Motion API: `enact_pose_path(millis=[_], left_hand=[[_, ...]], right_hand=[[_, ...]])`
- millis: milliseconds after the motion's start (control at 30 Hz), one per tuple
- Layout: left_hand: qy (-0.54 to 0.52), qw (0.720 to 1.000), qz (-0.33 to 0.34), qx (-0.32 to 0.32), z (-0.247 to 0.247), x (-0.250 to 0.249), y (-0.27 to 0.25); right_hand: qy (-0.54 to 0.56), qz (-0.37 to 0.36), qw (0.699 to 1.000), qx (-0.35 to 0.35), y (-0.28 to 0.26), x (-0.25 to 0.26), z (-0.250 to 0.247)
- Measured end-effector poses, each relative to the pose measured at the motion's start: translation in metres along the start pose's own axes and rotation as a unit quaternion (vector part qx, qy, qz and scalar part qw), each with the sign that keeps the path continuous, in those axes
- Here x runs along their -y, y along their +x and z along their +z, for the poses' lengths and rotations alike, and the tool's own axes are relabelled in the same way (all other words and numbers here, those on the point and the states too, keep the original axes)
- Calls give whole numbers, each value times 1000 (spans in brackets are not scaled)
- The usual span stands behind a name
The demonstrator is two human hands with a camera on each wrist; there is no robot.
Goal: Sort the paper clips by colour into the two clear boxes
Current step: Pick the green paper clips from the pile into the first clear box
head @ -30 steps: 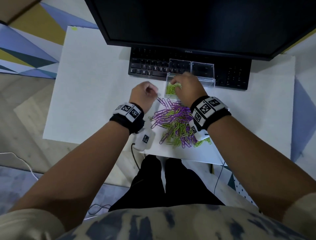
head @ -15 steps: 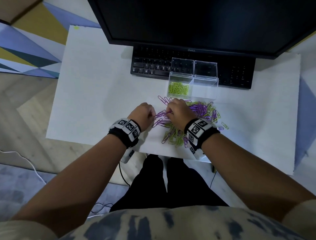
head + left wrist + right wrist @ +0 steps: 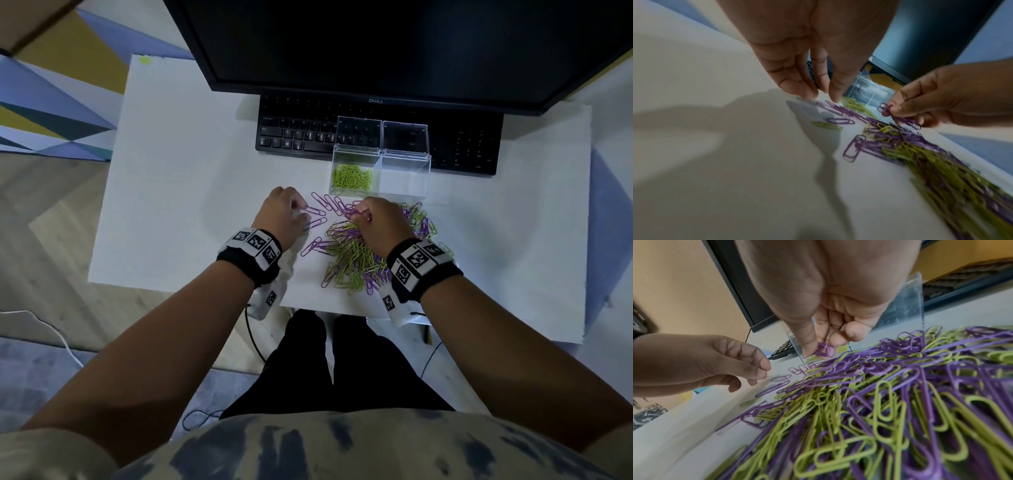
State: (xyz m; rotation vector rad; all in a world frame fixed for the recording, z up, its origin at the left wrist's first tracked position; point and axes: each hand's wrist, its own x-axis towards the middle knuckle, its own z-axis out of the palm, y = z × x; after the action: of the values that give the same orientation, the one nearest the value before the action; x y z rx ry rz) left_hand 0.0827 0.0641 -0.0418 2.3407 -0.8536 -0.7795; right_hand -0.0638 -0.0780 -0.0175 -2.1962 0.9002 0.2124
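Observation:
A mixed pile of purple and green paper clips (image 3: pixel 352 255) lies near the table's front edge, and it fills the right wrist view (image 3: pixel 879 402). Behind it stand two joined clear boxes with their lids up. The left box (image 3: pixel 352 154) holds green clips (image 3: pixel 352 176); the right box (image 3: pixel 406 161) looks empty. My right hand (image 3: pixel 359 212) is over the pile's far side and pinches a few purple clips (image 3: pixel 885 108) between thumb and fingers (image 3: pixel 807 344). My left hand (image 3: pixel 301 214) is at the pile's left edge, its fingertips (image 3: pixel 809 95) pointing down at loose purple clips (image 3: pixel 839 121) and holding nothing.
A black keyboard (image 3: pixel 298 133) and a dark monitor (image 3: pixel 376 51) stand right behind the boxes. Bare white table (image 3: pixel 178 192) stretches to the left and right of the pile. The front edge runs just below my wrists.
A second ago my right hand was at the left box with green clips. Both hands then came back to the pile, and the right hand now pinches purple clips.

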Motion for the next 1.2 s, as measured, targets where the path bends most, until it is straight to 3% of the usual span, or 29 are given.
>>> enact_pose_path(millis=[100, 233, 367, 467, 667, 833, 967, 1200], left_hand=[[46, 999, 14, 9, 5, 8, -9], [104, 992, 50, 52, 12, 22, -19], [103, 992, 34, 70, 12, 22, -18], [74, 994, 33, 72, 10, 15, -19], [-89, 996, -1, 32, 12, 3, -20], [19, 996, 40, 78, 25, -13, -15], [81, 987, 94, 103, 36, -10, -9], [98, 986, 106, 88, 28, -5, -8]], right_hand=[[-39, -7, 999, -18, -2, -4, 5], [-91, -89, 992, -14, -5, 2, 24], [-123, -130, 984, 7, 4, 6, 39], [-110, -112, 987, 21, 9, 10, 42], [-80, -106, 990, 49, 9, 8, 41], [-13, -55, 998, -7, 5, -8, 27], [-33, -57, 998, 13, 0, -20, 25], [-49, -57, 997, 12, -1, -17, 20]])
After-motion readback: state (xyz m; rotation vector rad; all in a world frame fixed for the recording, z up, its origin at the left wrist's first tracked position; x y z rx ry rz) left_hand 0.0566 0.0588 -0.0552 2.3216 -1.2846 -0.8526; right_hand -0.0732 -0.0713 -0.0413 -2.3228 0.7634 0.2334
